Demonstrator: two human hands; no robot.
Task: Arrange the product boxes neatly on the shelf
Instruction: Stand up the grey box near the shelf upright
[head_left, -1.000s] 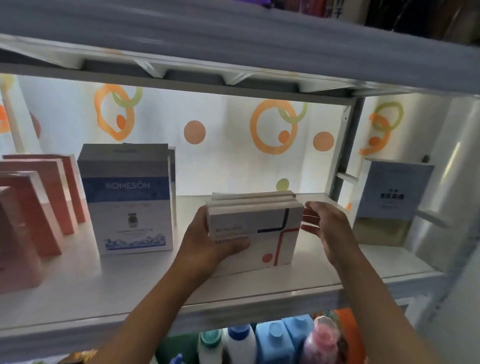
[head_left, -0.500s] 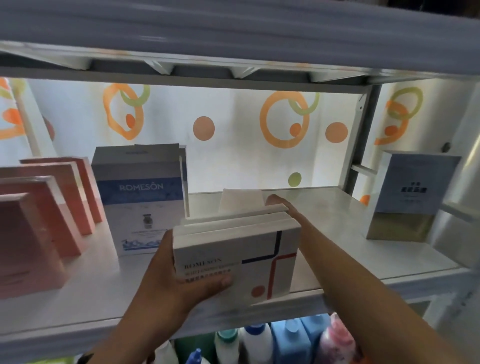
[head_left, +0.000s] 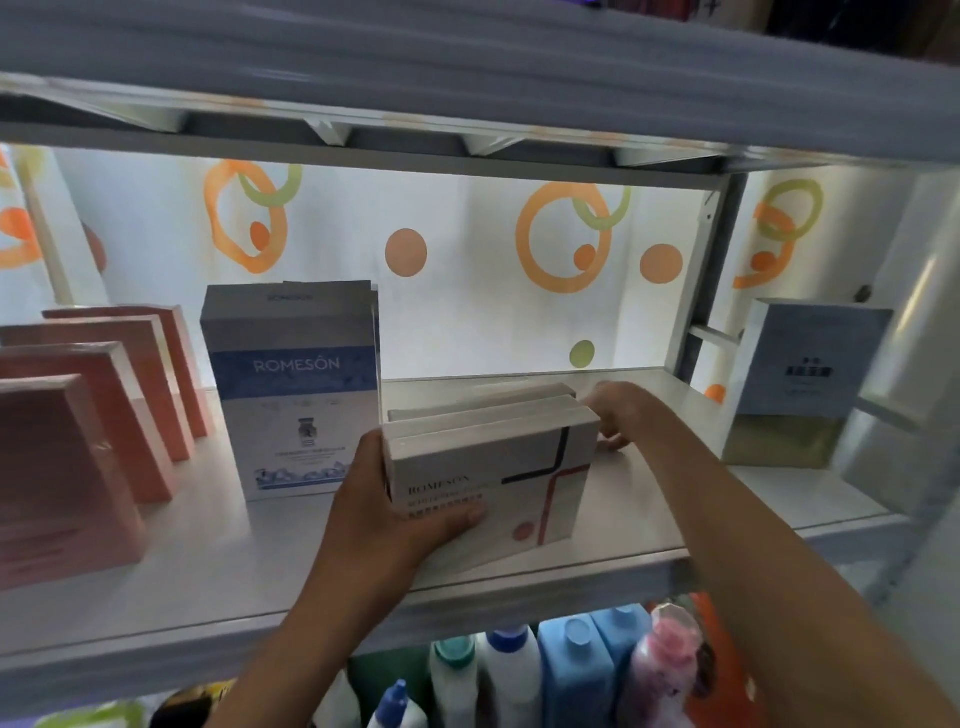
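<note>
White boxes (head_left: 488, 467) stand upright, fronts outward, left hand (head_left: 387, 514) gripping.

Left arm: bare from the lower edge up to the wrist, no sleeve showing.
Left hand (head_left: 384, 525): bare, no glove, ring or watch in sight; short thumbnail visible.
Right arm: bare along its whole visible length, entering from 5 o'clock.
Right hand (head_left: 610, 415): bare, no glove or jewellery; somewhat blurred, nails not clear.
</note>
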